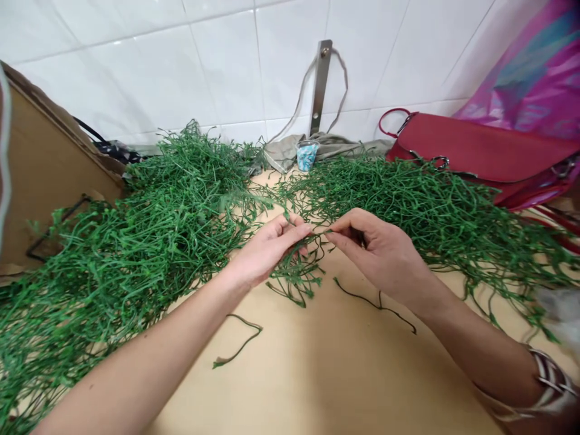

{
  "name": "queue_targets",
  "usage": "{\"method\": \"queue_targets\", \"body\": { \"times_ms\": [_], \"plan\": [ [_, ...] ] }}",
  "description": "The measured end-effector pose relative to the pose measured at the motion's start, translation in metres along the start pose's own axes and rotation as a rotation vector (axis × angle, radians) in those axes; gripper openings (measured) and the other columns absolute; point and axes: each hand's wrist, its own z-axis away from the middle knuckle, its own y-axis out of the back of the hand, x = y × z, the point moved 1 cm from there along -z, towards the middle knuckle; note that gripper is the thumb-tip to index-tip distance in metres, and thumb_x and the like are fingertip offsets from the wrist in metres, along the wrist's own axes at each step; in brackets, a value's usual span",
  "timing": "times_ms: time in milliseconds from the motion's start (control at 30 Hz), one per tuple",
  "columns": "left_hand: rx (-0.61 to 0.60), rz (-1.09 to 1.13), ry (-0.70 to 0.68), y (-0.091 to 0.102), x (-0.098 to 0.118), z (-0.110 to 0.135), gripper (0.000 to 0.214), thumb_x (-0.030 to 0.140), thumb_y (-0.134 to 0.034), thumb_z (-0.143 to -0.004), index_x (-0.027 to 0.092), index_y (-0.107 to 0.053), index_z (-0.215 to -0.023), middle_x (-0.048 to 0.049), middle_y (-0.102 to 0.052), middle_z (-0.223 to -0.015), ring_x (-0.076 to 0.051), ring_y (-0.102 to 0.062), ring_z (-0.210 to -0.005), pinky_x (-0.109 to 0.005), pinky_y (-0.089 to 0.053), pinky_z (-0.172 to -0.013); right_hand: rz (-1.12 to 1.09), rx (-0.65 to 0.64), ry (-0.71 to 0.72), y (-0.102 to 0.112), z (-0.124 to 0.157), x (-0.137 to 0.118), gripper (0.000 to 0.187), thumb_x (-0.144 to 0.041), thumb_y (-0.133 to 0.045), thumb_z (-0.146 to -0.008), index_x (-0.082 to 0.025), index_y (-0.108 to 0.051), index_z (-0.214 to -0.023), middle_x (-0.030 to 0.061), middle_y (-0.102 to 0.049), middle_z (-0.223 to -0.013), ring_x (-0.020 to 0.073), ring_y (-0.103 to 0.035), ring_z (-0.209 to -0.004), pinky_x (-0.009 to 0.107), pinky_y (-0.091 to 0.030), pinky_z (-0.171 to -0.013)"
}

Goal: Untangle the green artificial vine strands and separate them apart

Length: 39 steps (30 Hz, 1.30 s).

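At the far left of the frame, a brown cardboard panel (49,157) leans beside a large heap of green vine strands (136,241) that spreads across the left side of a pale wooden tabletop (317,374). A loose dark strand (240,338) lies on the bare wood at lower centre-left. At centre, the left hand (267,251) closes its fingers on a tangled clump of strands (294,281), and the right hand (376,254) pinches a strand between thumb and forefinger, fingertips nearly meeting the left hand's. Another loose strand (376,305) lies below the right hand. Behind them, a plastic cup of blue bits (307,155) sits on a grey cloth (290,151) beneath a metal bracket (321,87) on the white tiled wall (226,66). A second heap of strands (408,205) fans rightward, below a red handbag (480,151) and a pink plastic bag (530,72) at upper right.
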Motion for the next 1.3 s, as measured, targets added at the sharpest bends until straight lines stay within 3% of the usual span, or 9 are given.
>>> {"method": "queue_targets", "body": {
  "times_ms": [200,333,533,700,933,1033,1100,1167,1300],
  "plan": [
    [-0.016,-0.02,-0.078,0.002,-0.005,-0.004,0.023,0.026,-0.079,-0.078,0.015,-0.06,-0.085,0.0021,-0.063,-0.076,-0.01,-0.06,-0.073,-0.025,-0.045,-0.074,-0.152,-0.189,-0.087,-0.004,0.0,-0.006,0.025,-0.04,-0.052,-0.094,-0.022,-0.059,-0.079,-0.0008,-0.054,-0.07,0.0141,-0.048,-0.065,0.027,-0.039,-0.059],
    [0.024,-0.04,-0.129,0.0,-0.005,-0.003,0.021,0.021,-0.081,-0.075,0.014,-0.062,-0.08,0.0022,-0.063,-0.078,-0.008,-0.056,-0.074,-0.021,-0.043,-0.073,-0.122,-0.226,-0.125,-0.009,0.002,-0.008,0.03,-0.042,-0.05,-0.093,-0.022,-0.049,-0.07,-0.0036,-0.043,-0.064,0.0123,-0.039,-0.059,0.028,-0.032,-0.054],
    [0.132,0.298,0.077,0.001,0.003,-0.003,0.013,0.017,-0.074,-0.085,0.014,-0.061,-0.082,-0.0001,-0.068,-0.078,-0.007,-0.062,-0.07,-0.017,-0.047,-0.065,-0.038,-0.304,-0.088,-0.01,0.006,-0.011,0.024,-0.029,-0.041,-0.094,-0.024,-0.04,-0.07,-0.0036,-0.041,-0.064,0.0134,-0.037,-0.06,0.029,-0.031,-0.056],
    [0.18,0.387,0.081,0.003,0.003,-0.006,0.008,0.019,-0.068,-0.09,0.016,-0.061,-0.089,-0.0012,-0.07,-0.079,-0.01,-0.069,-0.076,-0.016,-0.048,-0.062,-0.051,-0.346,-0.068,-0.013,0.007,-0.013,0.029,-0.032,-0.037,-0.097,-0.024,-0.035,-0.069,-0.0027,-0.04,-0.066,0.0138,-0.037,-0.061,0.029,-0.031,-0.058],
    [-0.014,0.23,-0.026,-0.004,0.003,-0.004,0.008,0.024,-0.063,-0.094,0.019,-0.058,-0.093,0.0068,-0.049,-0.058,-0.005,-0.05,-0.048,-0.014,-0.037,-0.049,-0.299,-0.725,-0.028,-0.001,0.01,-0.018,0.036,-0.042,-0.038,-0.103,-0.022,-0.041,-0.072,-0.0028,-0.04,-0.07,0.0124,-0.038,-0.063,0.027,-0.032,-0.058],
    [0.211,0.363,-0.007,0.009,0.008,-0.01,0.011,0.016,-0.057,-0.096,0.019,-0.051,-0.088,0.0096,-0.041,-0.057,-0.002,-0.035,-0.04,-0.012,-0.027,-0.043,-0.457,-0.806,-0.041,0.012,0.012,-0.021,0.039,-0.047,-0.04,-0.103,-0.021,-0.05,-0.076,-0.0008,-0.048,-0.072,0.0123,-0.044,-0.065,0.027,-0.036,-0.059],
    [0.379,0.425,-0.023,0.018,0.012,-0.014,0.017,0.014,-0.053,-0.098,0.019,-0.046,-0.083,0.01,-0.04,-0.056,-0.002,-0.033,-0.039,-0.012,-0.026,-0.042,-0.486,-0.72,-0.036,0.021,0.01,-0.025,0.04,-0.05,-0.042,-0.102,-0.021,-0.053,-0.077,-0.0005,-0.049,-0.072,0.0126,-0.045,-0.064,0.028,-0.037,-0.059],
    [0.365,0.437,-0.073,0.018,0.014,-0.016,0.015,0.014,-0.053,-0.098,0.018,-0.049,-0.084,0.0075,-0.047,-0.06,-0.003,-0.045,-0.046,-0.012,-0.035,-0.047,-0.371,-0.534,-0.046,0.027,0.005,-0.025,0.04,-0.05,-0.044,-0.101,-0.021,-0.053,-0.074,-0.0012,-0.047,-0.068,0.0131,-0.044,-0.061,0.028,-0.037,-0.057],
    [0.232,0.469,-0.045,0.006,0.009,-0.014,0.006,0.015,-0.058,-0.096,0.016,-0.056,-0.09,0.0016,-0.062,-0.075,-0.007,-0.064,-0.066,-0.016,-0.049,-0.063,0.153,0.214,-0.146,0.051,-0.001,-0.001,0.03,-0.038,-0.047,-0.096,-0.023,-0.057,-0.073,0.0014,-0.055,-0.072,0.0176,-0.052,-0.069,0.033,-0.04,-0.065]
  ]
}}
